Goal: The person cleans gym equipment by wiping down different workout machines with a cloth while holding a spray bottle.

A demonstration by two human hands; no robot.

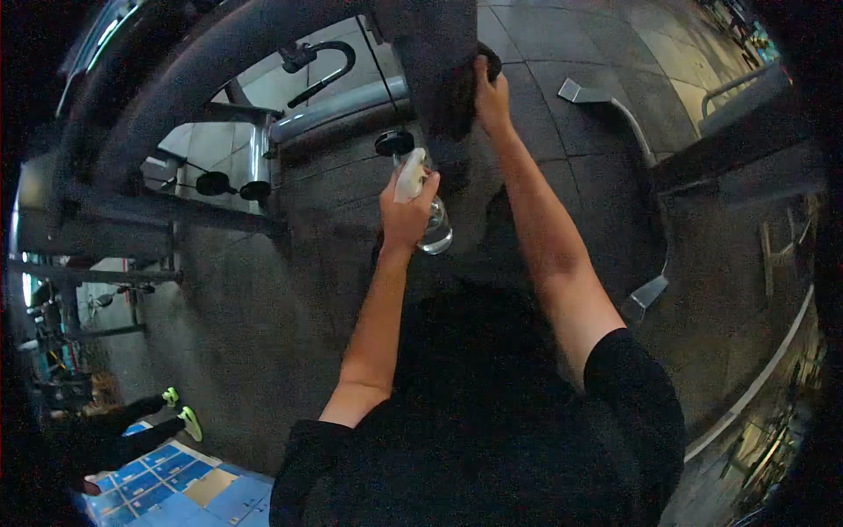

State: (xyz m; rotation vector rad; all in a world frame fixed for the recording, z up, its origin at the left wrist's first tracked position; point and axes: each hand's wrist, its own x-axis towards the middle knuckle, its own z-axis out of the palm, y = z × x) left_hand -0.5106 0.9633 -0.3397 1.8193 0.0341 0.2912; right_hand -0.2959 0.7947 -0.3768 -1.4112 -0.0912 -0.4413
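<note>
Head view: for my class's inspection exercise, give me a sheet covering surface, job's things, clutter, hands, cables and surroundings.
Surface: dark floor with seams.
Job's things: spray bottle, clear body, white head; dark pad.
Clutter: nothing seen.
Hands: left hand grips the bottle; right hand at the pad's edge, grip unclear.
Cables: thin dark line beside the pad, possibly a cable.
Surroundings: machine frames; another person's shoes, lower left.

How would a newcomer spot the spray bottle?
Start at the big dark gym-machine column at top centre. Below it in view, the person's left hand grips the spray bottle. Its clear body and whitish spray head set it apart from the round black piece above-left.
</note>
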